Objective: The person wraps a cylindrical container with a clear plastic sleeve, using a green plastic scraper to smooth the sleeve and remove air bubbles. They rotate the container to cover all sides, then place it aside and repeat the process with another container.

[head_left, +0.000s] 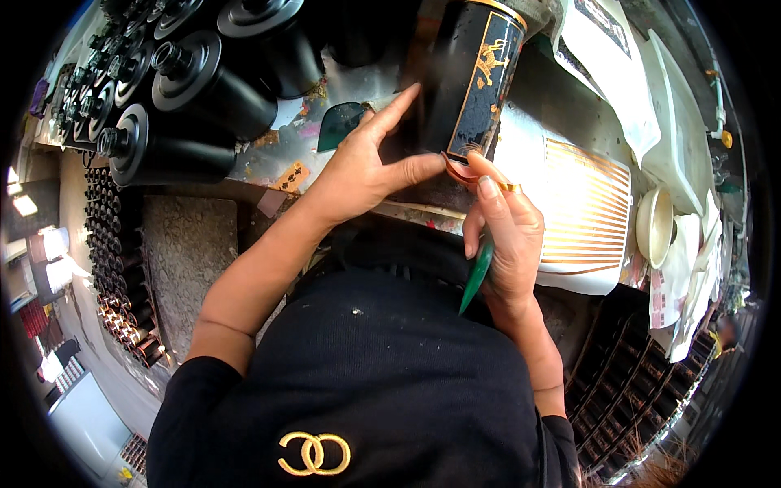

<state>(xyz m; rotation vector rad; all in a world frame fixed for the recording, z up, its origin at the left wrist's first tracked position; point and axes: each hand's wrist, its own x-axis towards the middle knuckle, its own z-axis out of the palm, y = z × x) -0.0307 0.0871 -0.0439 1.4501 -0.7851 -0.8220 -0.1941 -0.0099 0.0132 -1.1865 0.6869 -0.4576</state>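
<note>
A black cylindrical canister point(460, 89) with a gold-figured panel lies on the worktable, its near end toward me. My left hand point(370, 167) has its fingers spread at the canister's left side, the thumb reaching to its near rim. My right hand point(508, 224), wearing a gold ring, is closed at that same end. A flat green pointed tool point(478, 276) is held in its palm, tip down toward me. Between the left thumb and the right fingers a thin copper-coloured strip point(460, 169) shows at the rim; the right fingers partly hide it.
To the right lies a white sheet with gold stripes point(587, 211), beside a cream bowl point(655, 228). Several black canisters point(215, 89) crowd the table's left. A dark green rounded piece point(340, 124) lies near my left hand. Racks point(643, 382) of dark cylinders stand at lower right.
</note>
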